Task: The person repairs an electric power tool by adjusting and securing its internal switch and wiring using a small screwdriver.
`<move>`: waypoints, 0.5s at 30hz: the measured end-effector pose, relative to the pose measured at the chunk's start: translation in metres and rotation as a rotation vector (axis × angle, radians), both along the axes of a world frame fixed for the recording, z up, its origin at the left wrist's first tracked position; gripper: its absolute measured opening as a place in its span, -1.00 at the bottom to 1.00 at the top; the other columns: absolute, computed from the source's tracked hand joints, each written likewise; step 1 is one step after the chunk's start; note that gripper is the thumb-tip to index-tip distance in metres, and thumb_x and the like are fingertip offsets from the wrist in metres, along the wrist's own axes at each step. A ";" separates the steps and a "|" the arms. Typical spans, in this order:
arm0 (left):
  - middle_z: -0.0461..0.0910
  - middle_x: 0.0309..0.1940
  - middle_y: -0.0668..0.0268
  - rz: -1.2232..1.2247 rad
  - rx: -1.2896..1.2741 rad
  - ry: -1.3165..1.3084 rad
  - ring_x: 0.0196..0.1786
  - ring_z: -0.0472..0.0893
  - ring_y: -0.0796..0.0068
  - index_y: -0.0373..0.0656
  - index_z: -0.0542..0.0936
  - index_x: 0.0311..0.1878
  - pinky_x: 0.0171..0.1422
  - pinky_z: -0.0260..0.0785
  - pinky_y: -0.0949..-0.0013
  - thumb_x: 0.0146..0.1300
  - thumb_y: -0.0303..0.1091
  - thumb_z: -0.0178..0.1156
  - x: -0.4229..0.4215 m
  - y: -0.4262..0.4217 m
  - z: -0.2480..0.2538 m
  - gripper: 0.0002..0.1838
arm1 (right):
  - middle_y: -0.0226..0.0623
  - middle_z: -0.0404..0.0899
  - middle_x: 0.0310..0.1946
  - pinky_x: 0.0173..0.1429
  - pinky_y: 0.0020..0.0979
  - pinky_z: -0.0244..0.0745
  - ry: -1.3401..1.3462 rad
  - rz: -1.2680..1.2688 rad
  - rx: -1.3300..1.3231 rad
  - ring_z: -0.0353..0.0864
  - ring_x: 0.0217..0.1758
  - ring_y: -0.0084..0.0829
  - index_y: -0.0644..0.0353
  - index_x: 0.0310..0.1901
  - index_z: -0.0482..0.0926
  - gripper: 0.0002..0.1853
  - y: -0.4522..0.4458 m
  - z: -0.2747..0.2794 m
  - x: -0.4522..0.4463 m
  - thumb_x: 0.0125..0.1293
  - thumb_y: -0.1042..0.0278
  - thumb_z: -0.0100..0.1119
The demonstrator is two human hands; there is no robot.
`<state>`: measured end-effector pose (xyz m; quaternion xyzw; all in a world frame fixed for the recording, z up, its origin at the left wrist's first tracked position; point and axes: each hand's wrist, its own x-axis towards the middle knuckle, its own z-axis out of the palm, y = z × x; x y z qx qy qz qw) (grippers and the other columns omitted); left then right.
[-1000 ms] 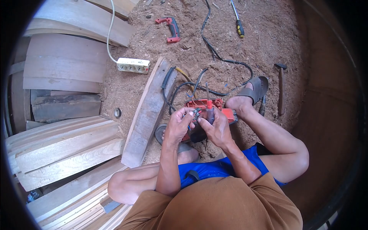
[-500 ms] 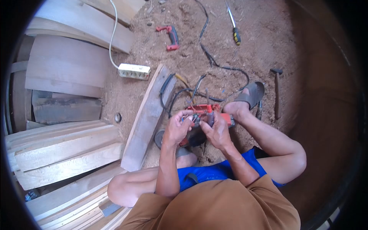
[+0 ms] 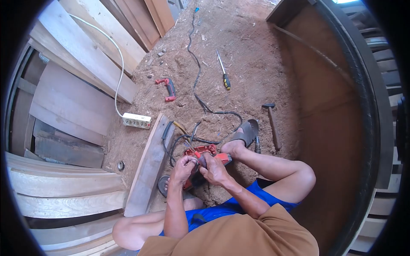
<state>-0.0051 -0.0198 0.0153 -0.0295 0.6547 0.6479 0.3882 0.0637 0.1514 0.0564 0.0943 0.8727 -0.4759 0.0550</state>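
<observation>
My right hand (image 3: pixel 215 170) is closed round the dark handle of a screwdriver (image 3: pixel 197 155) with a red collar, its thin shaft slanting up and left. Beside it, my left hand (image 3: pixel 183 169) is pinched shut at the screwdriver's lower end; what its fingertips hold is too small to make out. Under and beyond both hands lies an opened red and black power tool (image 3: pixel 226 158), partly hidden by them. A red housing part (image 3: pixel 207 149) shows its inside just past my fingers. Black cable (image 3: pixel 205 141) loops around behind the tool.
A plank (image 3: pixel 147 170) lies left of my hands, near a white power strip (image 3: pixel 136 120) and a tape roll (image 3: pixel 121 165). On the sawdust floor are a red-black handle piece (image 3: pixel 169 89), a yellow-black screwdriver (image 3: pixel 226 81) and a hammer (image 3: pixel 273 126). A large brown panel (image 3: pixel 333 141) stands at right.
The view has tilted up and shifted right, so more of the floor and right-hand panel shows. Both hands stay together at the power tool, and the screwdriver now leans further left.
</observation>
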 end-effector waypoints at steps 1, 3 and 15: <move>0.66 -0.36 0.45 0.008 0.004 0.009 -0.40 0.53 0.72 -0.16 0.70 -0.07 -0.32 0.37 0.54 0.49 -0.40 0.24 0.001 -0.001 -0.005 -0.90 | 0.08 0.60 -0.34 -0.13 0.03 0.51 -0.011 0.010 0.037 0.68 -0.23 0.18 0.28 -0.15 0.46 -0.74 0.000 0.002 0.002 0.27 0.39 0.33; 0.69 -0.31 0.40 0.026 0.046 -0.018 -0.35 0.59 0.66 -0.19 0.66 -0.02 -0.28 0.46 0.48 0.51 -0.36 0.23 -0.002 -0.003 -0.016 -0.86 | 0.17 0.64 -0.31 -0.09 0.12 0.52 0.009 -0.031 0.029 0.68 -0.18 0.27 0.30 -0.07 0.46 -0.70 0.004 0.005 0.004 0.31 0.33 0.32; 0.74 0.05 0.06 0.120 0.250 -0.275 -0.17 0.75 0.40 -0.16 0.48 0.02 -0.13 0.61 0.38 0.54 -0.34 0.16 0.003 -0.004 -0.010 -0.85 | 0.12 0.65 -0.16 0.10 0.01 0.55 -0.089 -0.078 0.010 0.69 -0.04 0.14 0.31 0.17 0.51 -0.62 0.046 0.071 0.047 0.41 0.30 0.19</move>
